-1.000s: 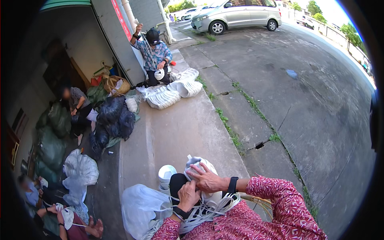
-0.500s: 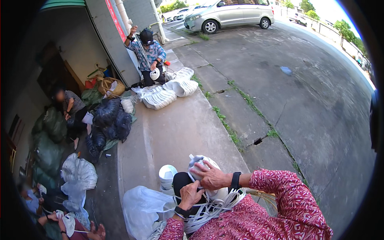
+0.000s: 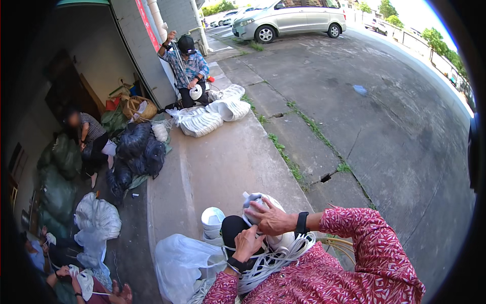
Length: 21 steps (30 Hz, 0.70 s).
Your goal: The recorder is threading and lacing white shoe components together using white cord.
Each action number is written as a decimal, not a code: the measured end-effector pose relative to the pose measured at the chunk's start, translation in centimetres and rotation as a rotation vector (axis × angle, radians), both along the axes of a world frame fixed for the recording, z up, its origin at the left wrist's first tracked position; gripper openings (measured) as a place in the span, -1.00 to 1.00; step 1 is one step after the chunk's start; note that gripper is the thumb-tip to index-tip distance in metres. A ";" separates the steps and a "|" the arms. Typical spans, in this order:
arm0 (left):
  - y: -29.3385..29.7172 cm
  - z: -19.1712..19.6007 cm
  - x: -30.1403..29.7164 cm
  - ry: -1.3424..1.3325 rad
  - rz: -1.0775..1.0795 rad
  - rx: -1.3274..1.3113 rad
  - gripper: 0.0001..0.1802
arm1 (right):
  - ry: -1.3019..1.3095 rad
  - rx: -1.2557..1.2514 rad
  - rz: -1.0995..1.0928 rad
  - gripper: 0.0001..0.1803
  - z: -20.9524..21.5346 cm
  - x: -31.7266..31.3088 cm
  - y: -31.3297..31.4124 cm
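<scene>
A rounded white piece with a grey area on top [image 3: 276,201] sits at my lap, by my dark-trousered knee [image 3: 234,230]. Over its top lies my right hand [image 3: 276,221], fingers curved round it and gripping. My left hand [image 3: 246,245] is closed in a pinch at the piece's lower near edge, close to the right fingertips; what is between its fingers is too small to make out. Long white strips [image 3: 268,271] hang in a loose bundle below both hands, across my lap. The piece's underside is hidden by hands and strips.
Stacked white tubs [image 3: 212,220] and a clear plastic bag [image 3: 177,256] stand left of my knee. Ahead, a seated person [image 3: 190,71] handles white strips beside white bundles [image 3: 200,121]. Other people sit at left among black sacks [image 3: 135,144]. A silver van [image 3: 293,21] is parked beyond.
Both hands stay at the white piece; the right fingers have shifted slightly and the left hand has moved a little to the right. The person at left leans further forward.
</scene>
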<state>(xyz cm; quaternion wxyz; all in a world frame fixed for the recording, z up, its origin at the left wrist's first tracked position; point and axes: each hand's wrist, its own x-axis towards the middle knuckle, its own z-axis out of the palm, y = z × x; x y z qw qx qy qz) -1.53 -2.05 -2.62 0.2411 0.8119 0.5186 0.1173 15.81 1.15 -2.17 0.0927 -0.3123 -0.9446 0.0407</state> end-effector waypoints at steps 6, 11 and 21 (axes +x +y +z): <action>0.6 0.0 0.1 -0.049 -0.096 0.067 -0.69 | -0.046 -0.054 -0.052 -0.74 0.8 0.7 0.1; 0.1 0.6 0.0 -0.052 -0.103 0.101 -0.69 | -0.092 -0.058 -0.067 -0.73 1.1 0.8 0.2; 0.4 0.5 0.5 -0.005 -0.062 0.121 -0.65 | -0.013 -0.053 -0.066 -0.75 0.1 1.0 0.6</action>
